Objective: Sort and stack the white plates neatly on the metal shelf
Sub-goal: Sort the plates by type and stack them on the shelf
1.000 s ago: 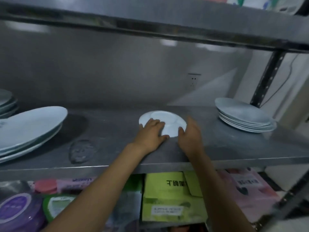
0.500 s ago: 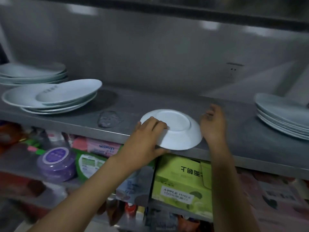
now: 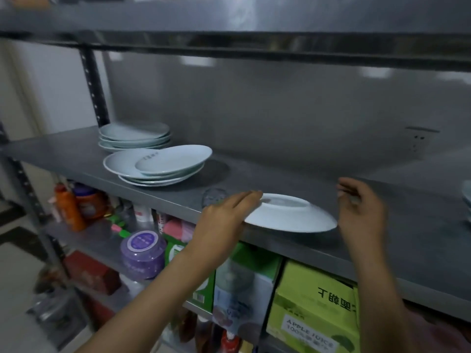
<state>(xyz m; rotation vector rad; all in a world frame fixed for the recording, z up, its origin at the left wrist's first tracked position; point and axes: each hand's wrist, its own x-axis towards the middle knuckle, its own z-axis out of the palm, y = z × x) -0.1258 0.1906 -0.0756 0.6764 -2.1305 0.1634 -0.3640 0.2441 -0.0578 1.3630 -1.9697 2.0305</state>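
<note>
Far left on the metal shelf (image 3: 76, 154) sits a tidy back stack of plates (image 3: 134, 136), and in front of it a messier pile (image 3: 155, 169) with its top plate skewed to the right. Moving right, the left hand (image 3: 224, 220) grips an upside-down white plate (image 3: 293, 215) at its left rim, tilted at the shelf's front edge. The right hand (image 3: 362, 207) hovers just beside the plate's right rim, fingers loosely curled, holding nothing.

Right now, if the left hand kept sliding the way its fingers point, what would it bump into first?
The left hand points right, across the upside-down white plate it already grips. Beyond that plate, the right hand looks like the first thing in line, though depth is hard to judge.
</note>
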